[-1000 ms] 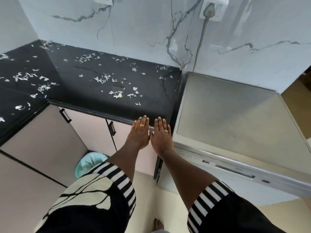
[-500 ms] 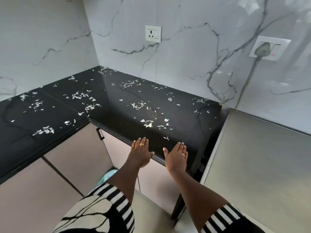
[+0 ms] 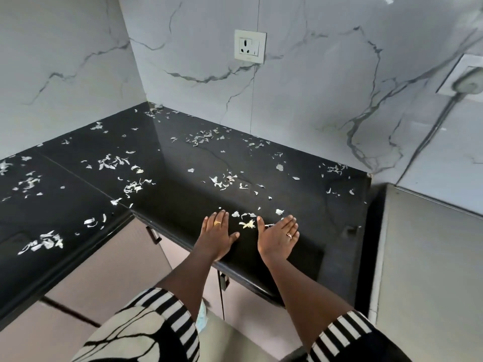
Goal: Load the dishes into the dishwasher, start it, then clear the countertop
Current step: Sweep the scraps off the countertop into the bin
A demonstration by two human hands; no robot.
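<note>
— Where are the hands?

— Both lie palm-down near the front edge of the black table (image 3: 300, 184). The left hand (image 3: 218, 235) has its fingers (image 3: 222, 218) straight, close together and pointing away toward the wall; a ring sits on one. The right hand (image 3: 278, 237) is flat too, fingers spread a little and angled up and to the right, also with a ring. Neither grips anything.

— And the mess?

— Pale scraps (image 3: 247, 223) are scattered over the whole L-shaped top. One small cluster lies just between the two hands, beside the right thumb. Larger clusters lie well to the left, on the other leg of the L, whose long axis runs toward the lower left.

— The dishwasher?

— A grey steel appliance top (image 3: 431, 257) stands just right of the table, its door closed as far as can be told. A wall socket (image 3: 250, 46) is above the table's back edge.
</note>
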